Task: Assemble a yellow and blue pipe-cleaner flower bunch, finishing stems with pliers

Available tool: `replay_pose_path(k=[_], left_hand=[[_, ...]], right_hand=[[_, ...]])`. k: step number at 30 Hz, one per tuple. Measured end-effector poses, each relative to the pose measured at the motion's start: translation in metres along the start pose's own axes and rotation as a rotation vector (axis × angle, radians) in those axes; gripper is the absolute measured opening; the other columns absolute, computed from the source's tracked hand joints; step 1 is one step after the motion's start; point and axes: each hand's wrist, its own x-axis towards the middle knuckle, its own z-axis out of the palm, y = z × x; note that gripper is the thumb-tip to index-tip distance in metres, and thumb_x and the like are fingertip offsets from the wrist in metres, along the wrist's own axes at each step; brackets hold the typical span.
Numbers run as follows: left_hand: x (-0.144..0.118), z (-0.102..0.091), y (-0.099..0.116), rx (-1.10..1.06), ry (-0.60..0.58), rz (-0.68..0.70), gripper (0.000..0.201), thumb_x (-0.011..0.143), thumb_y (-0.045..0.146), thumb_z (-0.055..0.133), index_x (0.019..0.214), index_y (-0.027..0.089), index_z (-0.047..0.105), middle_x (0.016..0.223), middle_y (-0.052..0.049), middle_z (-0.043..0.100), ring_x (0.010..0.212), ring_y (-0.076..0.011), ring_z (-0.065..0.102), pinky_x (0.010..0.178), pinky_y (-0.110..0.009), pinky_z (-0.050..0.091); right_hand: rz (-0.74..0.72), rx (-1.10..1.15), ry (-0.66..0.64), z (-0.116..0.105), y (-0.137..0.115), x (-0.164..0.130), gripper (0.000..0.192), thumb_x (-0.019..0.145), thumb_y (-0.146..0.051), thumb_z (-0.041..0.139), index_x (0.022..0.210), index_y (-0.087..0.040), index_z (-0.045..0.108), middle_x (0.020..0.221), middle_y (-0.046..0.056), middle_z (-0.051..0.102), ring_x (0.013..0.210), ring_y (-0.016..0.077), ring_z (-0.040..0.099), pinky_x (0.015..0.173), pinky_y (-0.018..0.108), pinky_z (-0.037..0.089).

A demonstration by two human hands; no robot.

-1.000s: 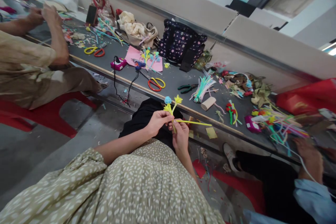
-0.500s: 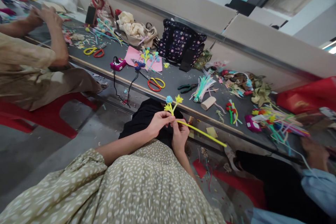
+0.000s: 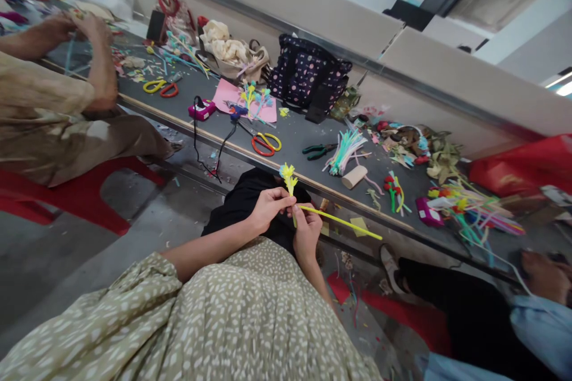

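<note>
Evidently Pinched: Yellow Flower Sprig [image 3: 289, 177] Between Two Hands

Just short of the front edge of the dark table [image 3: 292, 131], the yellow flower sprig stands nearly upright above the person's lap, its frilled tips pointing towards the tabletop and a pale blue bloom [image 3: 282, 171] showing at its left side. The left hand [image 3: 270, 209] grasps the sprig's stem between thumb and fingers. The right hand [image 3: 307, 226], touching or almost touching it, has its fingers closed around the lower stem and the near end of a long yellow strip [image 3: 344, 223], which slants out to the right with its far end free; exactly how stem and strip meet is hidden by the fingers.

On the table ahead lie scissors [image 3: 265, 143] with one red and one yellow handle, then dark pliers [image 3: 318, 150], a bundle of fuzzy stems [image 3: 345, 152] in green, white and pink, and a tan cylinder [image 3: 354, 177] just beside it. Farther left, more small flowers [image 3: 257, 98] rest on a pink sheet [image 3: 224, 94], with a magenta box [image 3: 202, 109] beside it. Behind them sits a dotted dark bag [image 3: 308, 71]. A co-worker's forearm [image 3: 102, 71] reaches over the table at far left
</note>
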Motion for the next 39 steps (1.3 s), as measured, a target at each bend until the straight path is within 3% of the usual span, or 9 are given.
replay_pose_path(k=[6, 10, 16, 20, 24, 30, 39], left_hand=[[0.001, -0.004, -0.004, 0.001, -0.061, 0.008, 0.032, 0.068, 0.039, 0.077, 0.064, 0.011, 0.061, 0.062, 0.001, 0.054, 0.052, -0.0058, 0.048, 0.048, -0.020, 0.035], [0.002, -0.005, -0.004, -0.016, -0.118, -0.032, 0.033, 0.070, 0.041, 0.076, 0.066, 0.011, 0.062, 0.060, 0.001, 0.054, 0.050, -0.0062, 0.048, 0.047, -0.021, 0.034], [0.003, -0.002, -0.003, 0.000, -0.065, -0.086, 0.035, 0.065, 0.042, 0.079, 0.067, 0.011, 0.063, 0.059, 0.001, 0.056, 0.049, -0.0060, 0.048, 0.047, -0.020, 0.034], [0.003, -0.001, -0.004, 0.013, -0.036, -0.087, 0.033, 0.065, 0.041, 0.079, 0.066, 0.012, 0.062, 0.058, 0.000, 0.059, 0.050, -0.0070, 0.049, 0.048, -0.021, 0.036], [0.003, -0.001, -0.002, 0.007, 0.003, -0.071, 0.031, 0.063, 0.037, 0.080, 0.064, 0.013, 0.062, 0.058, 0.001, 0.059, 0.050, -0.0068, 0.049, 0.048, -0.020, 0.035], [0.004, -0.003, -0.004, -0.046, -0.032, -0.080, 0.031, 0.063, 0.036, 0.080, 0.066, 0.013, 0.060, 0.057, 0.002, 0.057, 0.048, -0.0067, 0.049, 0.047, -0.020, 0.035], [0.003, -0.006, -0.003, -0.071, -0.139, -0.096, 0.033, 0.068, 0.038, 0.078, 0.068, 0.013, 0.057, 0.058, 0.001, 0.057, 0.049, -0.0069, 0.051, 0.047, -0.019, 0.036]], right_hand=[[0.334, 0.305, -0.041, -0.003, 0.007, 0.005, 0.008, 0.075, -0.026, 0.068, 0.071, -0.020, 0.063, 0.060, -0.003, 0.060, 0.049, 0.0121, 0.052, 0.052, 0.025, 0.043], [0.425, 0.371, -0.084, -0.004, 0.010, 0.006, 0.007, 0.073, -0.025, 0.066, 0.072, -0.022, 0.060, 0.061, -0.002, 0.060, 0.051, 0.0136, 0.052, 0.051, 0.027, 0.043], [0.181, 0.254, -0.018, 0.001, 0.009, 0.003, 0.012, 0.080, -0.028, 0.064, 0.073, -0.020, 0.058, 0.063, -0.003, 0.057, 0.053, 0.0118, 0.052, 0.057, 0.026, 0.045], [-0.002, 0.027, 0.037, 0.002, 0.004, -0.001, 0.015, 0.082, -0.030, 0.064, 0.076, -0.018, 0.061, 0.068, -0.002, 0.058, 0.059, 0.0122, 0.053, 0.058, 0.025, 0.044], [-0.039, -0.052, 0.054, 0.001, 0.000, -0.003, 0.014, 0.082, -0.030, 0.065, 0.077, -0.018, 0.062, 0.069, -0.002, 0.059, 0.061, 0.0126, 0.053, 0.060, 0.025, 0.043], [0.174, 0.207, 0.000, 0.002, 0.004, 0.001, 0.013, 0.079, -0.028, 0.066, 0.071, -0.018, 0.062, 0.065, -0.003, 0.059, 0.058, 0.0119, 0.054, 0.060, 0.026, 0.044], [0.473, 0.391, -0.100, -0.006, 0.008, 0.007, 0.009, 0.072, -0.028, 0.066, 0.070, -0.022, 0.059, 0.062, -0.003, 0.058, 0.053, 0.0136, 0.051, 0.054, 0.028, 0.043]])
